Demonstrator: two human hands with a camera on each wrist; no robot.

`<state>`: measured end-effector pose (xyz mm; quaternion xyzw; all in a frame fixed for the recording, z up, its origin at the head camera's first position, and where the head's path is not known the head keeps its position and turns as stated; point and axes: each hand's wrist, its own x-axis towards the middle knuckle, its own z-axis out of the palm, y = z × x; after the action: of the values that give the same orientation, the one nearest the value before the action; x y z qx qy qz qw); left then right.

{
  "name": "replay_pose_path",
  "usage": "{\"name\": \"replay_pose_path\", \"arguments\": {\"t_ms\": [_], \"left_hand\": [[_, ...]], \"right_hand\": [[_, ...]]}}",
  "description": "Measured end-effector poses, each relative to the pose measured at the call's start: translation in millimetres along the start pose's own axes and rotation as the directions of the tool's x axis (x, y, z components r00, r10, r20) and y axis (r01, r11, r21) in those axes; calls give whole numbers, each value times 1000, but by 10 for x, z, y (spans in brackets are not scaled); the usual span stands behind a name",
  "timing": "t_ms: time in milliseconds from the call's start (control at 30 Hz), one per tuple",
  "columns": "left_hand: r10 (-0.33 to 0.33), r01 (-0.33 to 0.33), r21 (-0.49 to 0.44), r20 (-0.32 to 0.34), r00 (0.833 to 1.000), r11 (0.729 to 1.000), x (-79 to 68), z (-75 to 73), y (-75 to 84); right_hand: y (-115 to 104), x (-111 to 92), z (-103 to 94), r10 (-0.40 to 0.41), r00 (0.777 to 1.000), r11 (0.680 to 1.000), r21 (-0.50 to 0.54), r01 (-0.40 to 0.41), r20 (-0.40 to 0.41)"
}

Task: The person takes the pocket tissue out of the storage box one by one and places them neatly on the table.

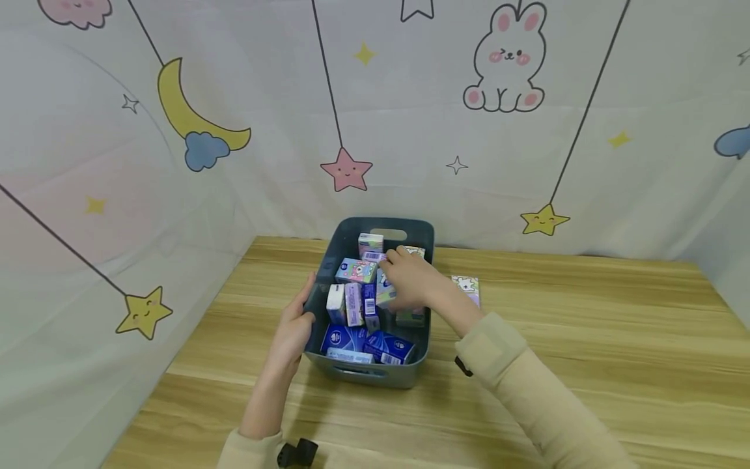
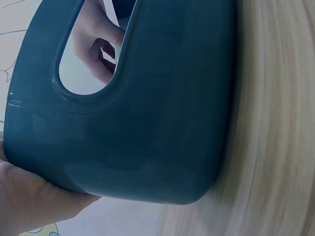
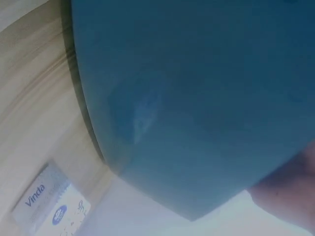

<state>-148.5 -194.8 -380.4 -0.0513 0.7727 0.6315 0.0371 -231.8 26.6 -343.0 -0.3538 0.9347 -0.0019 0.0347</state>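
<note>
A dark blue-green plastic basket point(image 1: 366, 374) stands on the wooden table, holding several small packs of tissues, among them dark blue packs point(image 1: 342, 337) at the near end and a white-and-purple pack point(image 1: 354, 304) on edge. My left hand point(image 1: 293, 329) rests against the basket's left side, fingers extended along the rim; the left wrist view has its thumb point(image 2: 64, 201) flat on the outer wall. Inside the basket's right half, my right hand point(image 1: 410, 280) grips a pastel tissue pack point(image 1: 384, 288), fingers bent over its top. Through the handle hole, the left wrist view catches those curled fingers.
Just right of the basket lies another tissue pack point(image 1: 467, 289), printed "Vinda" in the right wrist view. The wooden table point(image 1: 586, 326) extends right. Behind and to the left hangs a white cloth point(image 1: 263, 195) with cartoon stars, a moon and a rabbit.
</note>
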Motion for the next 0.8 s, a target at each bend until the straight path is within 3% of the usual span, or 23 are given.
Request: {"name": "replay_pose_path", "arguments": {"t_ms": [433,800], "left_hand": [[-11,11,-1,3,1000,1000,0,-9,-3],[-4,4,-6,6,1000,1000,1,-14,-24]], "right_hand": [[157,-236,-205,20,971,995,100,4,-238],[405,-506,-327,115,960,952,306,-33,-255]]}}
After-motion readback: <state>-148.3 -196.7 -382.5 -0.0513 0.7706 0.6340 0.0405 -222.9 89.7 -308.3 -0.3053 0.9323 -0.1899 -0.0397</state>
